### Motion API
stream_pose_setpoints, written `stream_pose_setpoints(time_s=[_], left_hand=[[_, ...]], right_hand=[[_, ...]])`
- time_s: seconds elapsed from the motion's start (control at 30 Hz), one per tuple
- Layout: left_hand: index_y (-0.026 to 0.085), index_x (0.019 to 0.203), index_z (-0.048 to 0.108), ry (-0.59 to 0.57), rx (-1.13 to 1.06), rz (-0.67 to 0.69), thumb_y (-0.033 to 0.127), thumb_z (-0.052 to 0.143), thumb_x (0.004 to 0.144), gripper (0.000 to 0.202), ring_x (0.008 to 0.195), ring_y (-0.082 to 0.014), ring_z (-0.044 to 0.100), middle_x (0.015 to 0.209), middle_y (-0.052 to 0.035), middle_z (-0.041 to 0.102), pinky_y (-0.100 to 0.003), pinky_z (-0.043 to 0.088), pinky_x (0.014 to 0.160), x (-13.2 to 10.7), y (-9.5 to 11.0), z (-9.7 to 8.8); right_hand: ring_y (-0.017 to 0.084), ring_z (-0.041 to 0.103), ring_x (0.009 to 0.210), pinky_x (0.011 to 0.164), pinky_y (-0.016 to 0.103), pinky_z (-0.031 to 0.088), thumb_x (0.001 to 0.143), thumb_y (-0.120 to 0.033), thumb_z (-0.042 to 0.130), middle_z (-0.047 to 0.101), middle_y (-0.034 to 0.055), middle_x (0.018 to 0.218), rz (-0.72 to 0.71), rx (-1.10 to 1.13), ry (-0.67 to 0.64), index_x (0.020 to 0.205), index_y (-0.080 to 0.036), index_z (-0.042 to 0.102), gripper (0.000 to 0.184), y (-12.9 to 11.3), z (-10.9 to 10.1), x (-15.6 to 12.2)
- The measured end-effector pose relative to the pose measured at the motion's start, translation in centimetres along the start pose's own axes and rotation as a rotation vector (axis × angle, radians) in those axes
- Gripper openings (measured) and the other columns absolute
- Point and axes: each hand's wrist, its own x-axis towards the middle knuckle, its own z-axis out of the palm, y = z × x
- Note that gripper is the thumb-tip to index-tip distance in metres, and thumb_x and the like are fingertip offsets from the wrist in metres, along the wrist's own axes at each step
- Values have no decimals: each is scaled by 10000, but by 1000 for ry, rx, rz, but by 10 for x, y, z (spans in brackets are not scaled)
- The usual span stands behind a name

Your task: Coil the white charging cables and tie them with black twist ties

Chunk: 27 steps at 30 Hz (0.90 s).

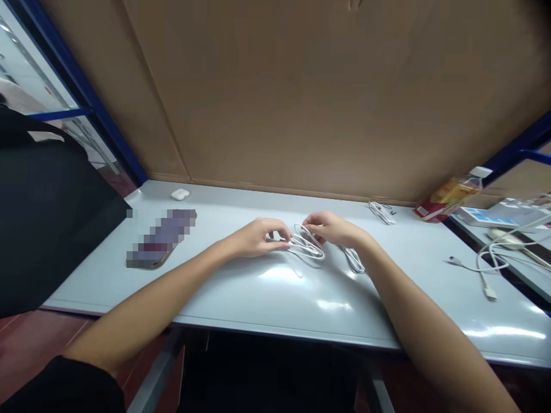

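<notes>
Left hand and right hand each pinching the white cable, loops kept gathered. Mid-bench, toward the far edge.

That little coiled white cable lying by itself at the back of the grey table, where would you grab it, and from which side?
Probably across the middle of the small coiled white cable, coming straight down from above. It lies flat on the pale grey table, its loops gathered into one narrow bundle, so a pinch across the bundle should catch all strands. Its ends look loose and would likely unravel.
</notes>
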Motion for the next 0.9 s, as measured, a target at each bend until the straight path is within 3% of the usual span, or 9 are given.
stream_pose_setpoints(time_s=[0.1, 0.33, 0.5, 0.57, 0.63, 0.73, 0.9], left_hand=[[196, 945, 720, -21, -112, -116, 395, 697, 897, 206, 884, -178, 672, 956, -49, 748, -315, 522, 789, 0, 1, -11], [165, 981, 738, 4, -431, -230, 359, 766, 856, 232, 807, -145, 649, 862, -43, 715, -303, 519, 782, -3, -17, -30], [167, 979, 649, 2, -833, -281, 415, 675, 932, 254, 981, -204, 690, 1108, -123, 725, -377, 512, 912, 1, -15, -16], [190, 1041, 618, -49, -891, -343, 364, 663, 928, 212, 961, -202, 689, 1029, -96, 732, -356, 512, 868, 4, -10, -6], [203, 1102, 607, -60, -828, -402, 296, 630, 910, 214, 862, -182, 668, 935, -58, 709, -310, 497, 760, 5, -6, 2], [195, 1013, 630, -44, -621, -417, 220, 540, 852, 186, 664, -148, 562, 773, -16, 633, -272, 408, 608, 6, -3, 8], [204, 841, 671, 5, -122, -365, 279, 469, 883, 219, 634, -160, 516, 731, -8, 609, -277, 346, 578, 2, 2, 13]], right_hand=[[159, 578, 560, 554, 279, 443, 954, -330, 523, 633, -4, 632, 65, -44, 105, 995, -202, 635, 175, -1, -4, 0], [137, 606, 658, 600, 255, 487, 904, -352, 655, 643, 18, 778, 38, 243, 60, 949, -193, 645, 166, -13, -2, -4], [125, 558, 639, 540, 242, 432, 844, -431, 720, 631, 11, 781, -96, 341, 159, 893, -193, 670, 248, -14, 14, 2], [124, 562, 626, 544, 249, 442, 849, -428, 711, 640, 9, 788, -105, 395, 204, 891, -196, 662, 241, -16, 24, 6], [124, 570, 608, 547, 257, 456, 867, -407, 688, 652, 9, 783, -90, 434, 221, 883, -197, 657, 212, -18, 31, 8], [127, 586, 583, 526, 252, 450, 897, -356, 649, 679, 19, 763, -59, 407, 205, 860, -198, 660, 162, -19, 37, 11], [143, 632, 585, 539, 251, 495, 907, -274, 652, 692, 20, 694, 45, 441, 125, 945, -192, 647, 90, -19, 37, 9]])
